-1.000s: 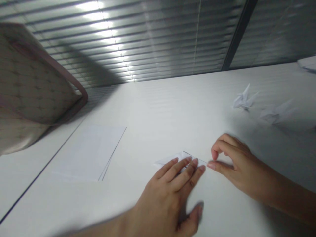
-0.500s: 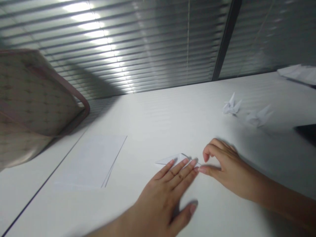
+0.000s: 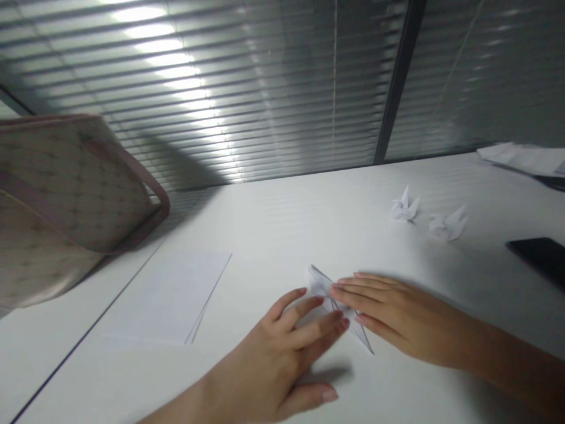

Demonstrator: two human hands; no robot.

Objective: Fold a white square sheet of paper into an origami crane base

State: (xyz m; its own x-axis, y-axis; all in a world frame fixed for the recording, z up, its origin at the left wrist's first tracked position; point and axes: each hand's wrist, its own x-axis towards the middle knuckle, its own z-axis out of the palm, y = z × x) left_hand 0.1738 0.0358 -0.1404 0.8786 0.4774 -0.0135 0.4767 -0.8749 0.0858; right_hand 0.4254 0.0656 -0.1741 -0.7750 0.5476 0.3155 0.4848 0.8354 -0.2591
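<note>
A folded piece of white paper (image 3: 322, 280) with pointed ends lies slantwise on the white table, partly covered by my fingers. My left hand (image 3: 286, 347) is spread, its fingertips on or just over the paper's left side and its thumb held apart. From the right, my right hand (image 3: 392, 312) lies flat with fingers stretched out, the fingertips resting on the paper's middle. Farther back on the right stand two small folded paper cranes, one crane (image 3: 405, 207) and another crane (image 3: 447, 224) beside it.
Some flat white sheets (image 3: 172, 297) lie on the table at the left. A patterned bag with pink trim (image 3: 75, 200) stands at the far left. A black phone-like object (image 3: 541, 256) and crumpled white paper (image 3: 525, 156) are at the right. Window blinds (image 3: 282, 88) rise behind the table.
The folded paper has turned so that its near end points down and right. My right hand has gone from curled fingers to lying flat on it. The view has shifted slightly.
</note>
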